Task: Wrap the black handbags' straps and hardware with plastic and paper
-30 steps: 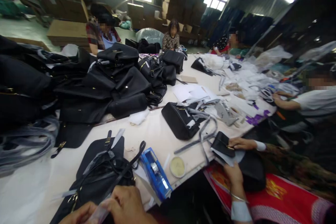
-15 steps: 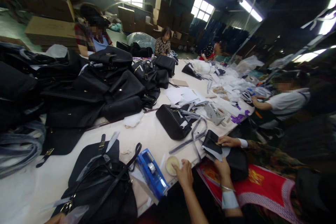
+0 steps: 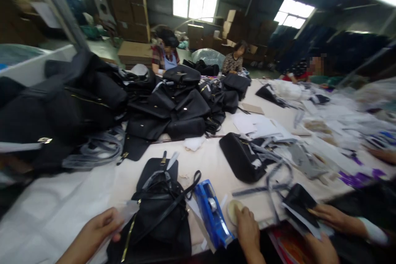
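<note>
Head view. Worker's left hand [image 3: 102, 225] was closed in a pinch on a thin, translucent whitish plastic piece [image 3: 128, 211], at the left edge of a black, soft-sided bag with gold-coloured fittings [image 3: 161, 222]. Bag lay at the near edge of a pale, cloth-topped table [image 3: 201, 165], its flap spread away from the worker and a thin black strap [image 3: 175, 204] looped across it. Right hand [image 3: 248, 227] had its fingers on a pale yellow, flat round disc [image 3: 232, 210]; could not tell whether they gripped it or only touched. A blue tape dispenser [image 3: 212, 214] stood between bag and disc.

Handling, my judgement: the plastic piece was best kept taut and uncreased, clear of the gold-toned zip [image 3: 128, 237], with the pinch near its end. A light fingertip touch seemed enough for the disc. The loose strap looked liable to snag on the dispenser, so the right hand's path was better kept wide of both.

Markings: no brand or writing legible. Dispenser showed no readable lettering; gold-toned plates on the piled black bags [image 3: 188, 109] were too small to make out.
</note>
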A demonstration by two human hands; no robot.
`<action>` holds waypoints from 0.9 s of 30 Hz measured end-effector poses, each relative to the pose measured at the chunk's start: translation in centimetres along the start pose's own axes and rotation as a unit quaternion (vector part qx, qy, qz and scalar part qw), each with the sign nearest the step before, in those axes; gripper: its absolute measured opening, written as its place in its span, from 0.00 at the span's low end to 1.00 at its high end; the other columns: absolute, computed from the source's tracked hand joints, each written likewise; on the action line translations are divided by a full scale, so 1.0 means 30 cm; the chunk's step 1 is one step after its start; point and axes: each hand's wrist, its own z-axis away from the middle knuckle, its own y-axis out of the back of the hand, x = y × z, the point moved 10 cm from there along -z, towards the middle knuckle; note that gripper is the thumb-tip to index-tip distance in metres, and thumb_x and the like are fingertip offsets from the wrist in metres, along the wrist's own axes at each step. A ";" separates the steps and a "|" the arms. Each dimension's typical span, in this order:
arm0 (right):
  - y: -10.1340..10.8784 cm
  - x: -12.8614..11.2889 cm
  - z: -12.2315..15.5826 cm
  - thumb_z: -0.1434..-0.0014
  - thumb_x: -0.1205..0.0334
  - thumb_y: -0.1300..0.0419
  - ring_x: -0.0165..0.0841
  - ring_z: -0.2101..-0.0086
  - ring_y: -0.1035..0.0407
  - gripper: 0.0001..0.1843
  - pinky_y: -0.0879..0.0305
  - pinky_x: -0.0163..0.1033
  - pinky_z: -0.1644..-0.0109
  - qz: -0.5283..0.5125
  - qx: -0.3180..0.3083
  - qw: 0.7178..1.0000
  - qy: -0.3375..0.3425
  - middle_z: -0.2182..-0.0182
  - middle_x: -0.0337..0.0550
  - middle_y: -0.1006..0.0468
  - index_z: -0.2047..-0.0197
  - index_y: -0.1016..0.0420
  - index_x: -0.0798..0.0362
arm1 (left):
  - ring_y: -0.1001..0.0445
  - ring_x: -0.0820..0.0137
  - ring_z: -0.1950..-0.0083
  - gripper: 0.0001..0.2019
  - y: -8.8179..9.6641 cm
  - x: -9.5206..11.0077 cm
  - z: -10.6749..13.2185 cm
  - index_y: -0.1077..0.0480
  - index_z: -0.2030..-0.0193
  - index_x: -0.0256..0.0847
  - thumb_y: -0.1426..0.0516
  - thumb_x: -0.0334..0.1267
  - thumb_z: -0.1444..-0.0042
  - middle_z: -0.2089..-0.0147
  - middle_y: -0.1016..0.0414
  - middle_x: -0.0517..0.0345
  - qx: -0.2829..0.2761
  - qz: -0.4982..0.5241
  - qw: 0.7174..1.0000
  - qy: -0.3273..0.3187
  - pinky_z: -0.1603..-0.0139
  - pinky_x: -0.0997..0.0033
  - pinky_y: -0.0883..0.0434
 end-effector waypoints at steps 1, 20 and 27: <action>-0.004 -0.009 -0.004 0.42 0.76 0.56 0.43 0.63 0.30 0.25 0.37 0.41 0.66 0.016 0.002 0.999 0.029 0.63 0.52 0.26 0.52 0.24 0.49 | 0.35 0.68 0.73 0.22 -0.015 0.045 0.010 0.34 0.78 0.42 0.39 0.60 0.56 0.80 0.31 0.64 -0.022 0.003 0.999 -0.045 0.67 0.71 0.38; 0.383 -1.158 0.391 0.50 0.68 0.38 0.28 0.74 0.33 0.05 0.42 0.29 0.72 -0.544 -0.227 0.769 0.247 0.76 0.33 0.28 0.68 0.28 0.51 | 0.39 0.72 0.72 0.13 -0.091 0.018 0.188 0.37 0.71 0.41 0.40 0.46 0.50 0.75 0.35 0.66 -0.082 -0.005 0.992 -0.100 0.72 0.76 0.42; 0.316 -1.175 0.382 0.41 0.67 0.43 0.28 0.74 0.30 0.04 0.40 0.29 0.72 -0.458 -0.275 0.788 0.304 0.74 0.35 0.25 0.65 0.27 0.51 | 0.39 0.73 0.77 0.18 -0.077 -0.059 0.195 0.37 0.73 0.40 0.44 0.54 0.47 0.78 0.39 0.66 -0.144 0.009 0.988 -0.047 0.76 0.76 0.43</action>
